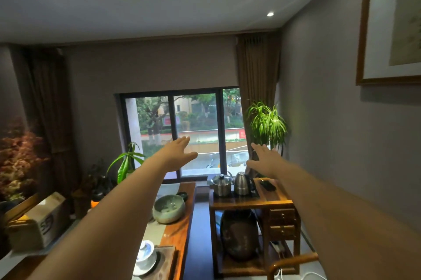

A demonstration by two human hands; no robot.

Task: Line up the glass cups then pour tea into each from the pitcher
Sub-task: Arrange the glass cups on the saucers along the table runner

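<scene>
Hands raised at arm's length toward the window [182,134], neither in contact with anything. The left hand [176,154] is held flat with fingers straight and thumb spread; the right hand [265,161] is likewise flat, fingers extended, nothing held in either. Below them, a long wooden table [182,229] runs away from the viewer toward the window. On it, near its far end, a green bowl [168,209] is seen; at its near edge a white lidded cup [145,254] sits on a dark tray [166,259]. To the right of the table, apart from it, a side stand [250,202] carries a steel pot [221,185] and a kettle [242,183] side by side at its back edge. No glass cups and no pitcher can be made out; if present, they are judged to lie below the bottom edge of the view, on the near part of the table. The governing relation is therefore vertical: both hands are well above and beyond the working surface, so a downward and inward return is judged necessary before any cup can be lined up. Neither hand can be called the nearer. The task is judged not yet begun.
</scene>
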